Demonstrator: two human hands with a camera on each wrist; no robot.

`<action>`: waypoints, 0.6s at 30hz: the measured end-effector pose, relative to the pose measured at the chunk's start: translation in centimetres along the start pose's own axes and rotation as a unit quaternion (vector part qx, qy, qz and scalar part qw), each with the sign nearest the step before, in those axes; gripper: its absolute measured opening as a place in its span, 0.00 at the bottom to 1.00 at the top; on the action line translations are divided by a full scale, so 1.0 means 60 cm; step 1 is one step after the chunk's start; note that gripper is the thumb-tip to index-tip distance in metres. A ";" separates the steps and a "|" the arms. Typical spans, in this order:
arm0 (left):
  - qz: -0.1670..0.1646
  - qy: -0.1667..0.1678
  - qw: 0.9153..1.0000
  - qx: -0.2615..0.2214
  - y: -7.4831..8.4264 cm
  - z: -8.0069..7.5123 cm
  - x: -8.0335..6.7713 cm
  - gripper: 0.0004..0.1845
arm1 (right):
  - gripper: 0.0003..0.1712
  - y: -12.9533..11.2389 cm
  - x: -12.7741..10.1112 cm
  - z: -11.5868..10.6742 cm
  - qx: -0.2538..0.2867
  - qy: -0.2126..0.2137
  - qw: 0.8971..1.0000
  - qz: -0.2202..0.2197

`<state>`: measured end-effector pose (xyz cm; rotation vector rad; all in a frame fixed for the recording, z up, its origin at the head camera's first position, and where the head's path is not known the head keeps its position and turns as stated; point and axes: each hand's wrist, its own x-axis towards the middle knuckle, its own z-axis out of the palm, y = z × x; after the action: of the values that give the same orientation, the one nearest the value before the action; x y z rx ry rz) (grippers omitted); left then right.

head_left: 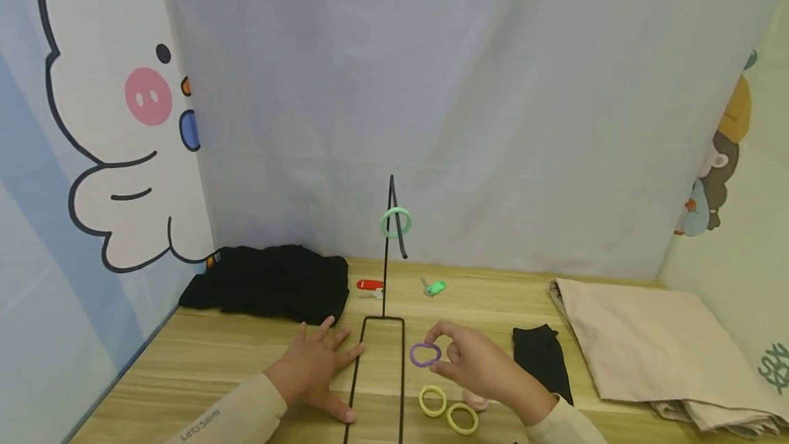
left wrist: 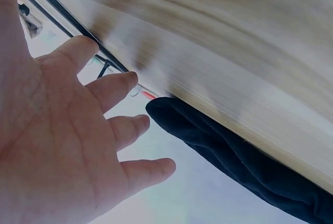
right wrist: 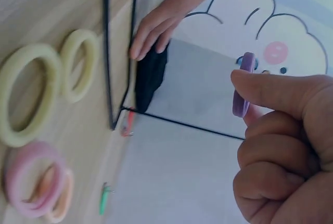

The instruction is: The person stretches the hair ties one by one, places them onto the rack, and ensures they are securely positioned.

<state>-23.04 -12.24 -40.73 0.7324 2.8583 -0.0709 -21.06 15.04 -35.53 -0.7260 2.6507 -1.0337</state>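
Note:
My right hand [head_left: 483, 370] pinches a purple hair tie [head_left: 411, 356] between thumb and forefinger, raised just right of a black wire stand [head_left: 383, 318]. In the right wrist view the purple hair tie [right wrist: 241, 102] appears edge-on, the other fingers curled under. With fingers spread, my left hand [head_left: 314, 370] rests by the stand's base, thumb and a fingertip at its left rod. A mint-green hair tie [head_left: 383, 225] hangs on the stand's upper arm. Two yellow hair ties [head_left: 422, 404] lie below my right hand, beside a pink hair tie [right wrist: 12, 185] overlapping a peach one [right wrist: 65, 203].
Dark folded cloth [head_left: 271, 283] lies at the back left. Behind the stand are a key with a red tag [head_left: 370, 284] and one with a green tag [head_left: 436, 288]. A small black cloth [head_left: 542, 362] and a beige folded cloth [head_left: 659, 344] lie to the right.

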 end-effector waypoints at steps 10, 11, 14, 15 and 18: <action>-0.008 0.000 1.000 0.013 0.003 -0.002 -0.002 0.56 | 0.14 -0.061 -0.025 -0.012 0.010 0.038 0.998 -0.055; -0.009 0.000 1.000 0.015 0.003 -0.002 -0.002 0.56 | 0.14 -0.067 -0.028 -0.013 0.013 0.046 0.997 -0.060; -0.010 -0.002 1.000 0.018 0.003 -0.002 -0.001 0.56 | 0.14 -0.084 -0.037 -0.018 0.013 0.084 0.992 -0.090; -0.011 -0.002 1.000 0.019 0.003 -0.002 -0.001 0.56 | 0.15 -0.089 -0.039 -0.019 0.007 0.105 0.988 -0.112; -0.013 -0.005 1.000 0.020 0.003 -0.001 -0.001 0.56 | 0.17 -0.103 -0.045 -0.020 -0.024 0.182 0.962 -0.202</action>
<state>-22.94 -12.09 -40.64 0.7009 2.8658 -0.1358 -16.90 13.21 -30.40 -1.2333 2.9113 -1.3190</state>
